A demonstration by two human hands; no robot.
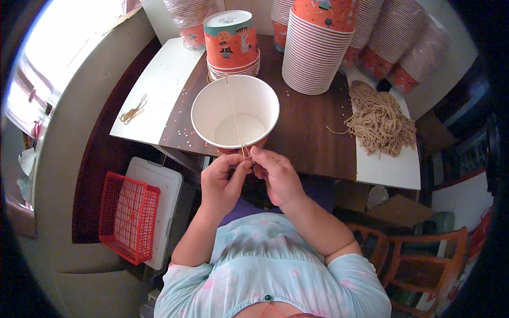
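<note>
A large paper bucket point(212, 108), white inside, stands upright at the table's near edge with its mouth facing me. A thin beige cord point(233, 108) runs across the mouth from the far rim to the near rim. At the near rim my left hand point(225, 177) pinches the cord's end between thumb and fingers. Close beside it, my right hand point(275, 175) also pinches the cord, fingertips almost touching the left ones. Exactly how the cord is looped between the fingertips is too small to tell.
Behind stand an upturned orange bucket point(229, 47) and a tall stack of nested buckets point(315, 58). A heap of beige cords point(379, 119) lies at right, a few cords point(133, 109) at left. Small bits dot the brown tabletop point(323, 143). A red basket point(130, 217) is lower left, a wooden chair point(424, 259) lower right.
</note>
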